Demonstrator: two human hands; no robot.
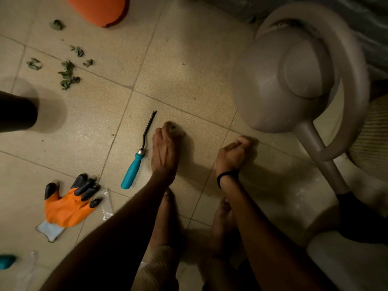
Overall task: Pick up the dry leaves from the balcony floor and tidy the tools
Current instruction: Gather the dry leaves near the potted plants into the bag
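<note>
Dry leaves [68,75] lie in a small heap on the balcony floor [189,59], far up on the left. A few more bits are scattered around the heap. They are well apart from both hands.

The left hand [164,148] reaches down to the floor with the arm stretched out straight. Its back faces up and its fingers [170,126] curl down at the tips. Its grip is closed on a small green bit [173,127], pinched right at the floor.

The right hand [233,153] is low too, on a line between two tiles. Its grip is closed in a fist. You cannot tell if anything is inside. A black hair band [225,178] sits around that wrist.

A weeding tool [136,162] with a teal handle and a thin dark forked end lies flat just beside the left hand, not touching it. An orange glove [67,204] with black fingertips lies flat on the floor further to the left.

A big beige watering can [294,80] stands near the right hand, and its spout points down toward the person. The rim of an orange pot [98,11] shows at the top. Two bare feet [165,215] stand under the arms.
</note>
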